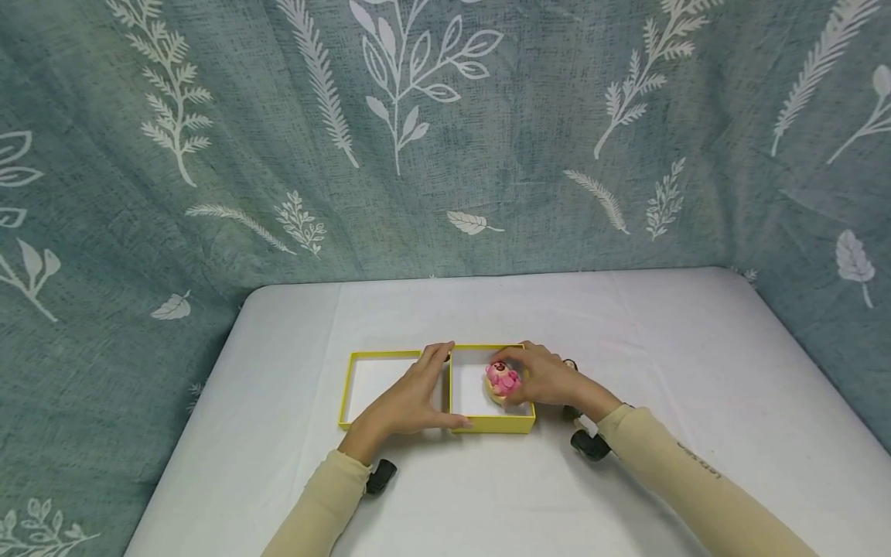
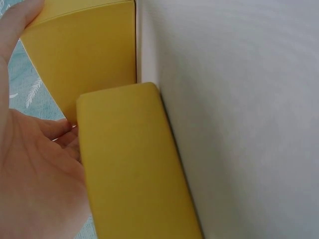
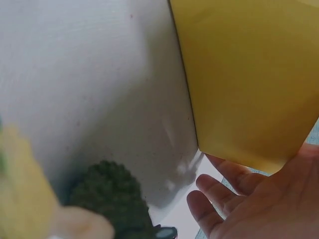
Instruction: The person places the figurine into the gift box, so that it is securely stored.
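In the head view, a small pink figure [image 1: 503,377] with a tan round base is inside the right-hand yellow box [image 1: 493,425], which has a white interior. My right hand [image 1: 546,375] reaches over the box's right wall, thumb and forefinger on either side of the figure, holding it. Its other fingers [image 3: 207,206] appear past the wall in the right wrist view. My left hand [image 1: 407,398] grips the box across its left side, thumb at the front wall and fingertips at the back. The figure is hidden in both wrist views.
A second, shallower yellow-rimmed tray [image 1: 345,387] lies left of the box, partly under my left hand. Right of the box, near my right wrist, are a dark green bumpy thing [image 3: 112,199] and a blurred yellow one [image 3: 25,184]. White cloth [image 1: 480,495] covers the table.
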Available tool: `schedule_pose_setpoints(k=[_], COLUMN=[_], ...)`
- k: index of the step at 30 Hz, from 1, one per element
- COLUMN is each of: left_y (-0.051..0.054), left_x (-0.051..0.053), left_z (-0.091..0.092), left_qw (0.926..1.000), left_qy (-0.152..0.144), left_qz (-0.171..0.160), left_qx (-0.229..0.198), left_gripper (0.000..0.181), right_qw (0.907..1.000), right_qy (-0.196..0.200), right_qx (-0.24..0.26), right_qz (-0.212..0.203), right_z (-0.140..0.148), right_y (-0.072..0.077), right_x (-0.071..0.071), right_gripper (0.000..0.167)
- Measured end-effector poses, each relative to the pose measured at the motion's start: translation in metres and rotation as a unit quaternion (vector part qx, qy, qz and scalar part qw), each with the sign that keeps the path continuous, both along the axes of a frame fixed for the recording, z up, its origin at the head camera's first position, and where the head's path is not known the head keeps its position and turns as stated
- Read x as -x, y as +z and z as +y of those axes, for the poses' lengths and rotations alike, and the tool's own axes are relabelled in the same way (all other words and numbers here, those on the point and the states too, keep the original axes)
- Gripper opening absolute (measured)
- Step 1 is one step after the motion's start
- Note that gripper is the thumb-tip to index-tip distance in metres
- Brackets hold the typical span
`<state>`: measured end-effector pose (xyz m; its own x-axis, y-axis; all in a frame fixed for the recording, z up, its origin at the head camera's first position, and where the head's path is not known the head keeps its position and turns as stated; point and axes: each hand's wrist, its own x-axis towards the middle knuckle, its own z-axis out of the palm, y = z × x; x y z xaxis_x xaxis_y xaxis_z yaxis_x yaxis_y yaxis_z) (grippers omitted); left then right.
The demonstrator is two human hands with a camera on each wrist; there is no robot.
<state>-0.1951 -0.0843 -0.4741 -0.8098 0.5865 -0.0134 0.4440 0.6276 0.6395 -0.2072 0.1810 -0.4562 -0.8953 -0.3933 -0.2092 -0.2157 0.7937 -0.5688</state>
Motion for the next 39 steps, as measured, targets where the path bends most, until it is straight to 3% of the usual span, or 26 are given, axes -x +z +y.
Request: schedule_pose_setpoints(k=[25,39], left_y=[0.0013,0.0024], left_x=[-0.0002,-0.0007], left_z=[-0.0008,0.0009], left_qw=[1.0000,1.0000], left_qy=[0.001,0.000], left_qz=[-0.002,-0.003], left_qx=[-0.001,-0.001], left_gripper=[0.121,0.122], right_qw=[1.0000,0.9992], right_qy=[-0.002,0.018], right_qx=[0.003,0.017], right_qz=[0.000,0.030], right_z=[-0.0014,0.0025], right_y=[-0.0015,0.0001], right_x=[0.0021,-0.0010], right_gripper=[0.062,0.063])
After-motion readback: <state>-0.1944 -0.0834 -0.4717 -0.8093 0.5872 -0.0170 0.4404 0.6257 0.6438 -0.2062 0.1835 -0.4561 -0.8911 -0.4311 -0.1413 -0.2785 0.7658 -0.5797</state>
